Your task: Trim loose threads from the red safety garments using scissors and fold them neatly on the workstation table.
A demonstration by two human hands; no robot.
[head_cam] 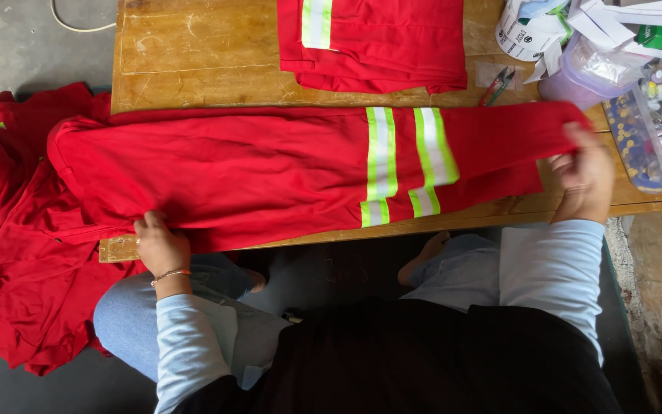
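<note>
A person sits low at the tabletop (193, 69), knees tucked under its near edge. Red trousers (270, 169) with shiny yellow-green stripes lie flat and long across the near part of the tabletop.

The left hand (161, 245) is at the near edge of the tabletop, on the waist end of the trousers. Its grip is closed on the red cloth there, pinching it. The right hand (585, 178) is at the other end of the trousers, by the leg cuffs. Its grip is closed on the cuff cloth, with the fingers curled over it.

The step looks like smoothing and lining up the two legs, one on top of the other. I think the next move calls for both hands to keep the edges even and pull the cloth flat, so no bumps stay in it.

A heap of red clothes (9, 253) hangs off the left end of the tabletop onto the floor. Past the trousers, at the far side of the tabletop, lies a folded red pile (392, 46). Small snips (497, 84) lie right of that pile. At the right end of the tabletop stands a clear box (641, 138) with many small colourful bits; I cannot tell what they are. The things at the far right corner are cut off. The fingertips of both hands are partly hidden by cloth.
</note>
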